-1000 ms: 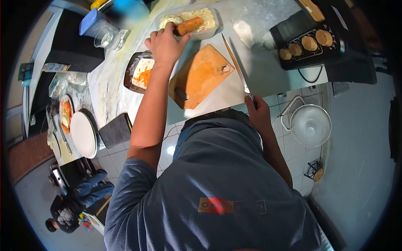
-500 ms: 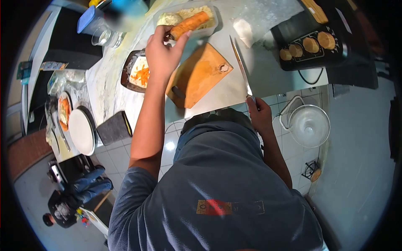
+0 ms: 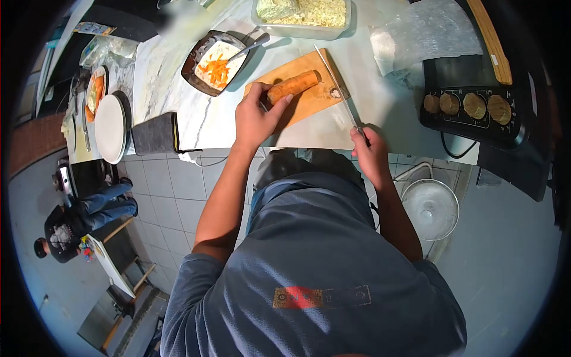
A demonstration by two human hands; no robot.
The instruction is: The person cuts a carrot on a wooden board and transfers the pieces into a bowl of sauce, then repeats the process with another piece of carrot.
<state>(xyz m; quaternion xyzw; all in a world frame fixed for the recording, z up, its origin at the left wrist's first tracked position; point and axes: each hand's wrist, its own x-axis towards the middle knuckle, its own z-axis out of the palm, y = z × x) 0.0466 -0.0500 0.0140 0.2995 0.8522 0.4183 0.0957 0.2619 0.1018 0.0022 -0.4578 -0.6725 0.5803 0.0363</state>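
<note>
On the wooden cutting board (image 3: 300, 113) lies a thick carrot (image 3: 292, 87), its near end gripped by my left hand (image 3: 257, 116) between thumb and fingers. My right hand (image 3: 369, 152) is wrapped round the handle of a long knife (image 3: 336, 82). The blade points away from me over the board's right edge, a little apart from the carrot. To the left of the board, a dark square bowl (image 3: 196, 81) holds a white mixture topped with orange shreds, and a spoon (image 3: 253, 45) leans in it.
A plastic tub (image 3: 300, 30) of chopped cabbage stands behind the board. At right are a plastic bag (image 3: 428, 35) and a black appliance (image 3: 470, 110) with several knobs. White plates (image 3: 111, 128) sit at left; a person (image 3: 71, 223) is farther off.
My left hand has brought the carrot down from over the tub onto the cutting board. The knife remains in my right hand. The view has shifted.
</note>
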